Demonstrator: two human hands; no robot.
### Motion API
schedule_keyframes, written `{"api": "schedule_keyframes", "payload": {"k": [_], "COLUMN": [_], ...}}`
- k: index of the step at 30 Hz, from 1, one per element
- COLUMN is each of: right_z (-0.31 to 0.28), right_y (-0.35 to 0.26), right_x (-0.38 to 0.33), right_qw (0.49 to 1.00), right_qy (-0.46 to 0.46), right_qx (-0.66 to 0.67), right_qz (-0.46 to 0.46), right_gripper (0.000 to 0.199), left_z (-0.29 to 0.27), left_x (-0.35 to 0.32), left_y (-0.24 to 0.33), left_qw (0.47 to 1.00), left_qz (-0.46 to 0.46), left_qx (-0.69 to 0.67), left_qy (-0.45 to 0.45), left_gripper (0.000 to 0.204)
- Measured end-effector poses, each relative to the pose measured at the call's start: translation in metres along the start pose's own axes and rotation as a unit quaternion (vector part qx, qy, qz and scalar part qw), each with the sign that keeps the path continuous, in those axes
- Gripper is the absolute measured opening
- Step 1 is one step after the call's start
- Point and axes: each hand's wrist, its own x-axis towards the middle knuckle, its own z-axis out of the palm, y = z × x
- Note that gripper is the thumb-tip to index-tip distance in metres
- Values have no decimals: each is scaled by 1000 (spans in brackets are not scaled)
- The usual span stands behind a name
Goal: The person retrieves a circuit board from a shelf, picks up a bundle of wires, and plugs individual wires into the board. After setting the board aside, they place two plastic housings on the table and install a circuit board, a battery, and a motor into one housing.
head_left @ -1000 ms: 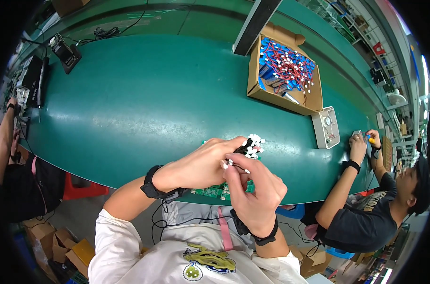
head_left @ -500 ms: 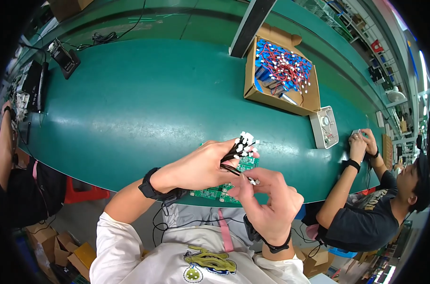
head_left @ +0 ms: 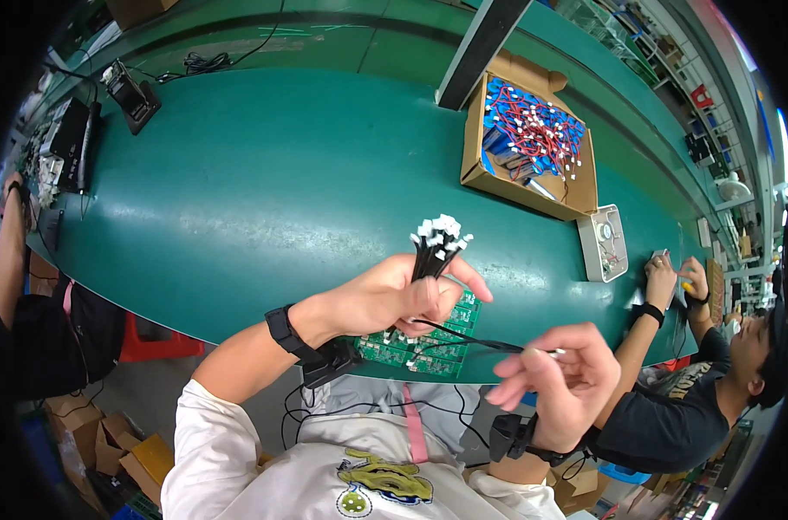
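Observation:
My left hand [head_left: 403, 295] is closed round a bundle of black cables [head_left: 430, 260] whose white plugs [head_left: 442, 230] stick up above the fist. Off to the right, my right hand [head_left: 563, 373] pinches the white-plugged end of a thin black cable [head_left: 485, 344] between thumb and fingers. That cable stretches across the gap to the left hand. Beneath both hands, several green circuit boards [head_left: 442, 354] lie at the near edge of the table, partly hidden by the left hand.
On the green table [head_left: 264, 173], a cardboard box [head_left: 533, 198] holds blue battery packs with red leads. Beside it sits a light grey casing [head_left: 604, 247]. A black stand [head_left: 134, 97] is at far left. Co-workers' hands [head_left: 671, 282] are busy at right, and an arm [head_left: 10, 251] at left.
My right hand has moved right and slightly down, drawing the cable end away from the bundle. The plugs in my left hand now stand more upright.

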Motion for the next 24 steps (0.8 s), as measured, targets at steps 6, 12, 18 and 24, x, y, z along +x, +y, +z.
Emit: {"api": "schedule_keyframes", "payload": {"k": [6,12,18,24], "right_z": [-4,56,60,55], "right_y": [12,38,79,86], "right_x": [7,24,-4,-7], "right_qw": [964,958,983,995], "right_qy": [118,205,-8,-30], "right_qx": [216,86,-92,-50], "right_qz": [-100,-182,-161,-83], "right_gripper": [10,16,15,14], "left_z": [9,12,5,0], "left_x": [-2,-4,-8,-6], "left_y": [1,7,2,-1], "left_qw": [995,996,990,981], "left_qz": [-21,36,73,150], "left_qx": [-50,-22,-22,78], "left_qy": [83,74,122,95], "left_gripper": [49,41,40,26]}}
